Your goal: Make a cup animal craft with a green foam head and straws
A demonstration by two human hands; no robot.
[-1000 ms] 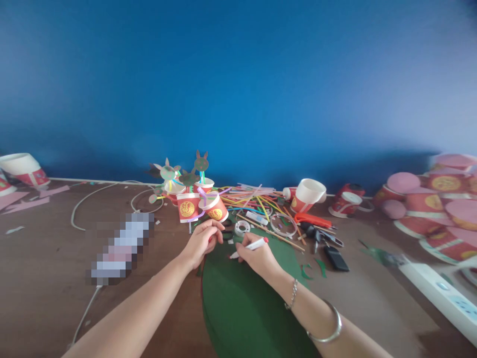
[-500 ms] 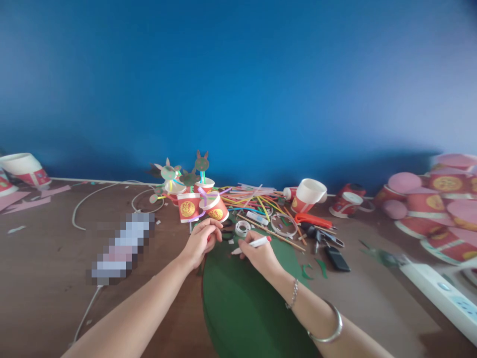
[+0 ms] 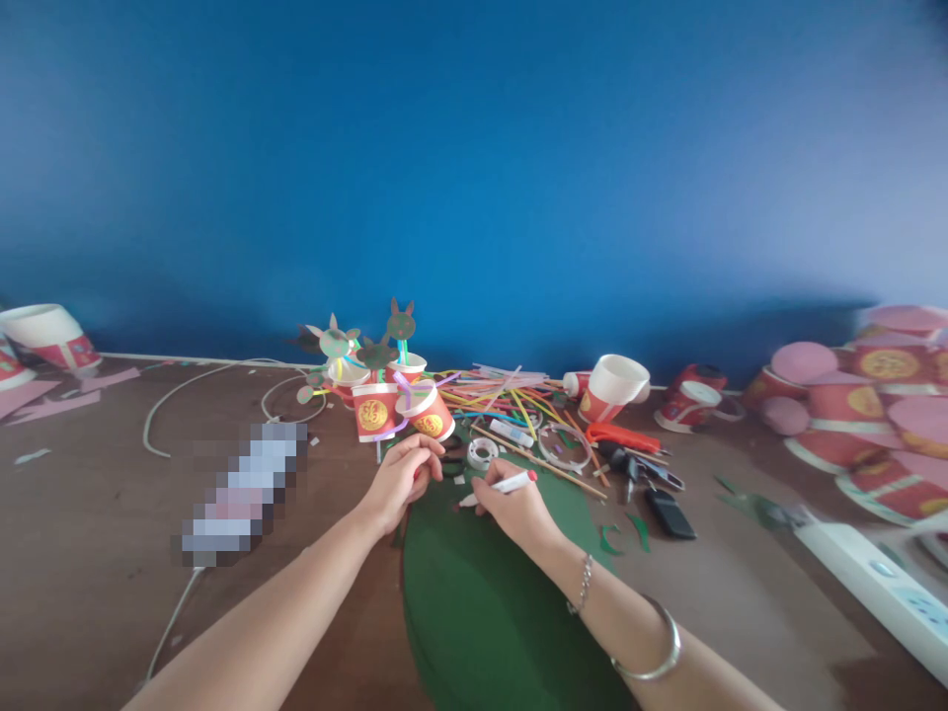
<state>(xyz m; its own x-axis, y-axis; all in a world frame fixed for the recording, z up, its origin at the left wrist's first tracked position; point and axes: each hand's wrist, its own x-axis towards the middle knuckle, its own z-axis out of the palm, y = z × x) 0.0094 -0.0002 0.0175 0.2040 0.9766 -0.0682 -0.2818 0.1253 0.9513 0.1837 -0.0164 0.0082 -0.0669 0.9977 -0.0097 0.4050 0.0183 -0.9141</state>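
Your right hand (image 3: 514, 509) pinches the marker (image 3: 513, 482) writing-style, presumably so its eight-o'clock tip sits low over the green sheet (image 3: 504, 622) near twelve, your left hand (image 3: 404, 484) (grip unclear) curled at eleven.

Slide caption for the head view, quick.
Right hand holds a marker over a green surface; left hand near paper cups.

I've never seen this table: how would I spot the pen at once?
Start from the big green sheet with the curved edge, between the two forearms. Toward its far end, the right hand grips the pen at a slant. Its red end sets it apart from the white ring-shaped roll and the white-and-blue tube beyond it.
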